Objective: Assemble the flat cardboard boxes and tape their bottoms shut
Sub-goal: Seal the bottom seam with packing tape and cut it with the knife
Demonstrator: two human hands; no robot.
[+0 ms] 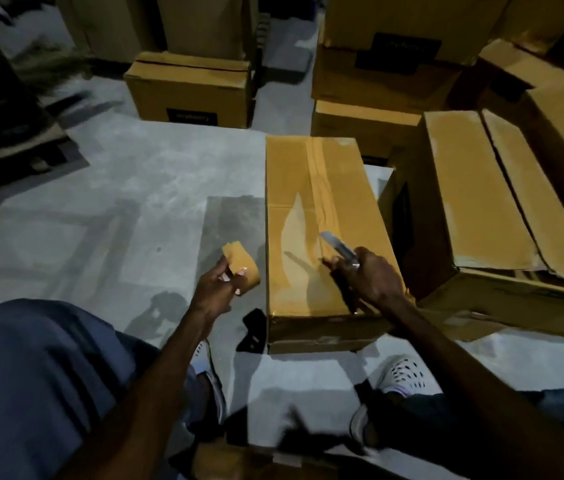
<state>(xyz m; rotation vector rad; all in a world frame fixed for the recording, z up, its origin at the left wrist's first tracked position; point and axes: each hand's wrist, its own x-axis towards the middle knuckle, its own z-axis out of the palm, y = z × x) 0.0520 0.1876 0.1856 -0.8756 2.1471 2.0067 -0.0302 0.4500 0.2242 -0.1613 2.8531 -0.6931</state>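
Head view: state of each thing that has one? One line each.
Box in front: assembled, brown tape along its top seam.
Box to its right: flaps folded shut, seam untaped.
Tape roll: held by left hand, loose end sticking up.
Cutter: blade out, gripped by right hand over the taped box.
Far boxes: closed.

head cam | looks forward-down | close over hands [218, 289], box [318, 216], floor [142, 188]
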